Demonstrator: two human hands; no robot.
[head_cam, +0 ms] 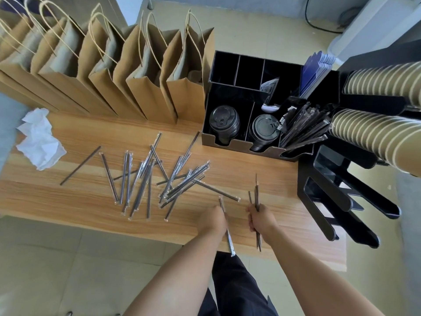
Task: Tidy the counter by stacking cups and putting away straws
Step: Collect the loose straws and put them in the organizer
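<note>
Several wrapped black straws [159, 179] lie scattered across the middle of the wooden counter [68, 197]. My left hand [217, 218] is closed around one wrapped straw [229, 240] near the counter's front edge. To its right, my right hand [259, 218] grips a small bunch of straws [257, 192] pointing away from me. A black organizer [230, 145] at the back right holds more straws [303, 131] in its right front slot. Two rows of stacked paper cups [373, 137] lie in a black holder at the far right.
Brown paper bags [109, 71] stand in a row along the back left. A crumpled white tissue [39, 140] lies at the left. Black lid stacks [224, 122] fill the organizer's front slots. Empty arms of the black cup rack [337, 201] jut out at the right.
</note>
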